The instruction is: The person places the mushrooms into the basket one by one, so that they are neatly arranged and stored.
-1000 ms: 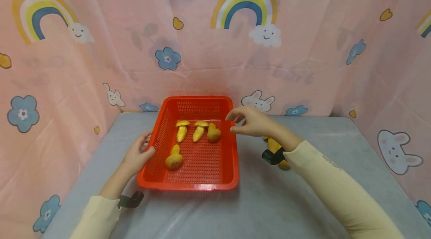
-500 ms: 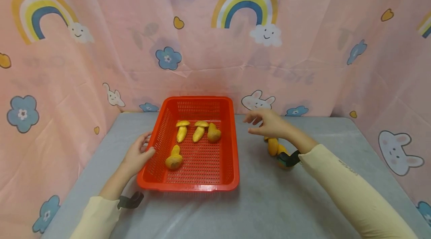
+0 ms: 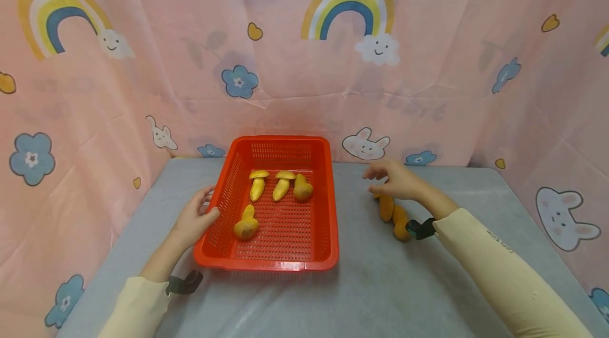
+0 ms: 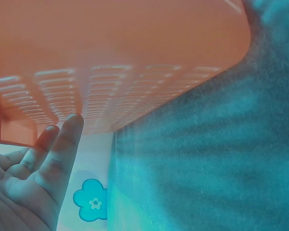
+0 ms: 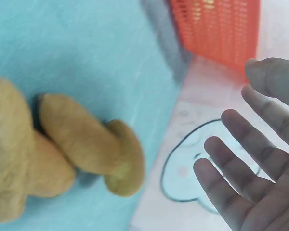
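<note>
A red plastic basket (image 3: 266, 264) with perforated walls stands at the middle of the table. Several yellow-brown mushrooms lie inside it, among them one at the front left (image 3: 246, 223) and one at the back right (image 3: 302, 188). My left hand (image 3: 192, 219) holds the basket's left rim, thumb on top and fingers along the outer wall (image 4: 48, 159). To the right of the basket, my right hand (image 3: 395, 182) hovers with spread fingers and nothing in them. Below it, two mushrooms lie close together on the table: one farther (image 5: 79, 134), one nearer (image 3: 401, 223), partly behind the wrist strap.
A grey table (image 3: 361, 290) carries everything. Pink patterned cloth (image 3: 285, 110) hangs along its back and both sides, close behind the basket. Black straps (image 3: 185, 282) sit at both wrists.
My right hand has moved right, from above the basket's right rim to over the loose mushrooms. The left hand, the basket and its mushrooms have stayed put.
</note>
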The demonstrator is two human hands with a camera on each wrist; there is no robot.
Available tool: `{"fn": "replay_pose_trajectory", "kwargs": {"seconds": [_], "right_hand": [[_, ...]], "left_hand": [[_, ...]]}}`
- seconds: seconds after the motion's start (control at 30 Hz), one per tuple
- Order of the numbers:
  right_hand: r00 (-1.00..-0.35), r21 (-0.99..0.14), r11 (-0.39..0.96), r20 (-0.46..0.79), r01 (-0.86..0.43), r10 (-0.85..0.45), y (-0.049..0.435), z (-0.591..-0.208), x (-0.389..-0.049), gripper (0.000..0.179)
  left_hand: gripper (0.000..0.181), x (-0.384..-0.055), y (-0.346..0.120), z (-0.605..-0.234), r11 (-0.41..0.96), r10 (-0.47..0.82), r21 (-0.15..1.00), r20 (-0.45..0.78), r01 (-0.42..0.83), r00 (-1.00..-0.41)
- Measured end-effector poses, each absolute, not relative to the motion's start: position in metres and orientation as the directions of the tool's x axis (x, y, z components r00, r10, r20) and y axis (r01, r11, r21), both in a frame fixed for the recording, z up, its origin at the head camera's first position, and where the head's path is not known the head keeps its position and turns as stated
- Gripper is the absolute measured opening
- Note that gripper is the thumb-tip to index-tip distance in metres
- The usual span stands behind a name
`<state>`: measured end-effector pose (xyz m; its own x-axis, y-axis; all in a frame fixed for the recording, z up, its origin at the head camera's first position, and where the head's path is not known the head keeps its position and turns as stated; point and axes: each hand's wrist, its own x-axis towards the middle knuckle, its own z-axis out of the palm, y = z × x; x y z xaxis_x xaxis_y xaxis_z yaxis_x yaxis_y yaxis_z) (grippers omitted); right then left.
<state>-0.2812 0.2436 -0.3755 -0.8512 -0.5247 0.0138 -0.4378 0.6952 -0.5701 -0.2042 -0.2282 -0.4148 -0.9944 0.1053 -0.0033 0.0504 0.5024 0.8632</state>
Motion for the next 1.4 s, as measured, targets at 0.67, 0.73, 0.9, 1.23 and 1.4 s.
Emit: {"fn": "replay_pose_trajectory", "kwargs": {"seconds": [0.67,0.73,0.9,1.23,1.4], "right_hand": [[-0.883,-0.521,0.775,-0.082,-0.357,-0.462,0.271,-0.414,-0.288,0.031],[-0.886,-0.519,0.781,-0.090,-0.348,-0.455,0.272,-0.416,-0.289,0.031],[-0.897,-0.515,0.797,-0.113,-0.315,-0.427,0.274,-0.421,-0.291,0.030],[-0.900,-0.524,0.797,-0.118,-0.302,-0.419,0.276,-0.429,-0.297,0.027],[-0.896,-0.534,0.789,-0.118,-0.305,-0.427,0.276,-0.431,-0.299,0.027]], "left_hand": [[0.063,-0.204,-0.228,-0.416,0.494,0.111,0.869,-0.016,0.041,-0.994],[0.063,-0.204,-0.228,-0.416,0.491,0.110,0.870,-0.019,0.038,-0.994],[0.063,-0.204,-0.229,-0.417,0.486,0.110,0.873,-0.019,0.038,-0.994],[0.062,-0.204,-0.229,-0.418,0.468,0.114,0.882,-0.004,0.050,-0.993],[0.062,-0.204,-0.229,-0.417,0.460,0.118,0.886,-0.001,0.054,-0.993]]}}
